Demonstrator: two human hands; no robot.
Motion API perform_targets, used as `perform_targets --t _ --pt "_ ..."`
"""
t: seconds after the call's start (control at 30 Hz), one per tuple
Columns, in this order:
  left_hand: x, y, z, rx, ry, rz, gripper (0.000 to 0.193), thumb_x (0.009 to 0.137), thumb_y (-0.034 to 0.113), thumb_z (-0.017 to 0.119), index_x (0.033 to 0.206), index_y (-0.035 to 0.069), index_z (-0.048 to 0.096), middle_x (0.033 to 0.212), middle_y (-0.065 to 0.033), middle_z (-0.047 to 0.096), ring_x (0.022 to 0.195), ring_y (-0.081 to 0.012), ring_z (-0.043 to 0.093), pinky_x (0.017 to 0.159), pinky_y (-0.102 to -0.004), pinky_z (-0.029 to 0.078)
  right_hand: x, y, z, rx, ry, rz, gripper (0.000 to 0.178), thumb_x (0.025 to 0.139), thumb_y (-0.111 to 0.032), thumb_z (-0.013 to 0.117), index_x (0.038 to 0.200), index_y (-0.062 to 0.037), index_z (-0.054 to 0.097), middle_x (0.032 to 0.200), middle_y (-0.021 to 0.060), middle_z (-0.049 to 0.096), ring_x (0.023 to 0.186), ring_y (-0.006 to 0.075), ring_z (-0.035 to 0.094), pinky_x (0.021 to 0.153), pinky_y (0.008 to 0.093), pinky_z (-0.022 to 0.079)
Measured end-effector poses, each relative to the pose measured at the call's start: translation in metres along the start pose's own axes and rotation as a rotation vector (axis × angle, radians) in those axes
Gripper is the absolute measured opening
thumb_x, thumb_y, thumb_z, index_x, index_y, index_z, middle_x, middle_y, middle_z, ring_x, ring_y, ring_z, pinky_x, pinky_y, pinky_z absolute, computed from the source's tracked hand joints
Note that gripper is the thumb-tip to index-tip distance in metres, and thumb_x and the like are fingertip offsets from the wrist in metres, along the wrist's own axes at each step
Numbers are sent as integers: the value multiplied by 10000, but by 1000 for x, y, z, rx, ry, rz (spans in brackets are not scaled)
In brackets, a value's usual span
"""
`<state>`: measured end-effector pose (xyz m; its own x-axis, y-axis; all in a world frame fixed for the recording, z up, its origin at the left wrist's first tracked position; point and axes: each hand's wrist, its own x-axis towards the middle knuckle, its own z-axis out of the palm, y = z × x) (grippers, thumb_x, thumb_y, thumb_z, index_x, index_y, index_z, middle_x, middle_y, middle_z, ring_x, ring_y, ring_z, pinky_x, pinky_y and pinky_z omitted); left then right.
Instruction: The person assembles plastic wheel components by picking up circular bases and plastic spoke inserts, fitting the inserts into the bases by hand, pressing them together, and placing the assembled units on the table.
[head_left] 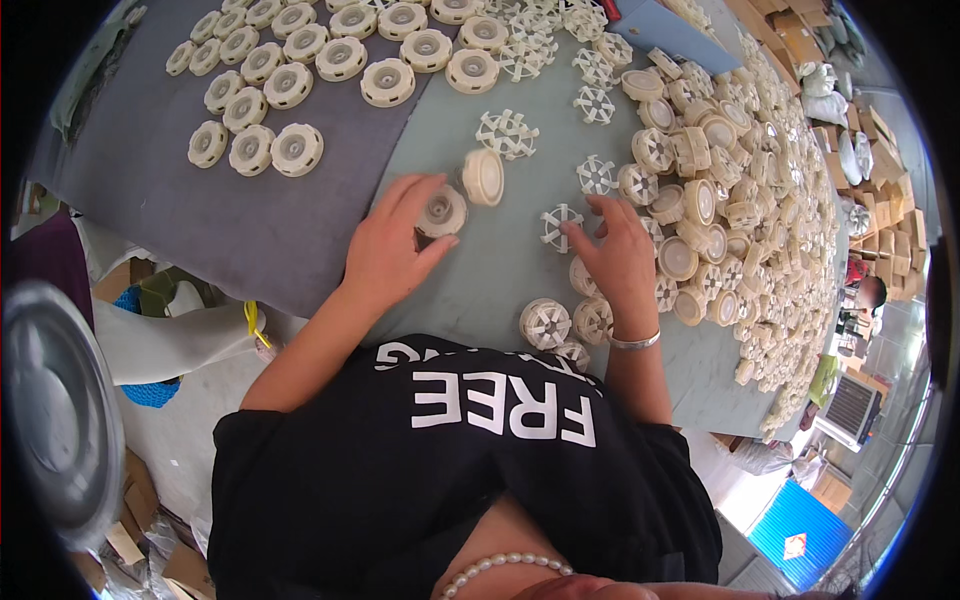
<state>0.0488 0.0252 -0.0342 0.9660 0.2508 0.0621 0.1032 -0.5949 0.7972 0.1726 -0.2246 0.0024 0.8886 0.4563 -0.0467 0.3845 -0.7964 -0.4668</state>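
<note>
At ten o'clock, finished cream wheels (pixel 270 85) lie in rows on the grey mat (pixel 200 220). The left hand (pixel 392 247) clamps a round cream cap (pixel 441 212) at centre. The right hand (pixel 618 262), fingers spread, touches a spoked insert (pixel 560 226). A loose parts heap (pixel 740 180) fills three o'clock.

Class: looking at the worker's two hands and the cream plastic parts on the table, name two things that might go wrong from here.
1. The right hand reaches for a spoked insert beside the heaped pile; a nudge might topple parts.
2. The left hand grips a round disc close to another disc standing on edge, which may roll away.
</note>
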Motion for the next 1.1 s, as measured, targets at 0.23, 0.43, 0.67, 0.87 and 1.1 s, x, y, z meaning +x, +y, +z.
perform_targets --t 0.23,0.43,0.67,0.87,1.1 --pt "-23 13 0 -130 -226 -32 614 780 186 805 1344 129 569 1319 -65 560 718 -210 662 667 -350 546 -11 -1 -4 171 -203 -176 647 728 -33 810 1335 -98 597 1187 86 617 828 245 652 765 360 566" --pt "-31 7 5 -187 -230 -20 587 776 195 811 1319 148 592 1309 -51 557 661 -188 654 646 -333 545 -7 -3 -8 175 -246 -157 620 689 -5 819 1279 -84 645 1163 77 636 776 182 643 720 304 558" --pt "-39 10 0 -444 -284 -114 569 846 234 795 1348 92 568 1286 -89 566 698 -158 645 667 -302 541 -20 -22 -10 199 -180 -180 597 691 -80 869 1245 -89 644 1164 56 634 708 177 647 668 310 565" --pt "-39 4 1 -507 -262 -100 506 912 101 711 1385 39 543 1341 -110 532 712 -85 593 636 -240 506 -32 -56 18 263 -289 -421 551 759 -181 828 1262 -77 630 1209 87 608 950 312 669 806 397 568" --pt "-40 -1 7 -577 -269 -137 494 940 29 629 1419 42 510 1385 -127 495 695 -93 622 617 -256 507 -29 -63 30 225 -312 -440 553 766 -167 814 1270 -52 617 1173 92 599 932 294 667 780 391 562"
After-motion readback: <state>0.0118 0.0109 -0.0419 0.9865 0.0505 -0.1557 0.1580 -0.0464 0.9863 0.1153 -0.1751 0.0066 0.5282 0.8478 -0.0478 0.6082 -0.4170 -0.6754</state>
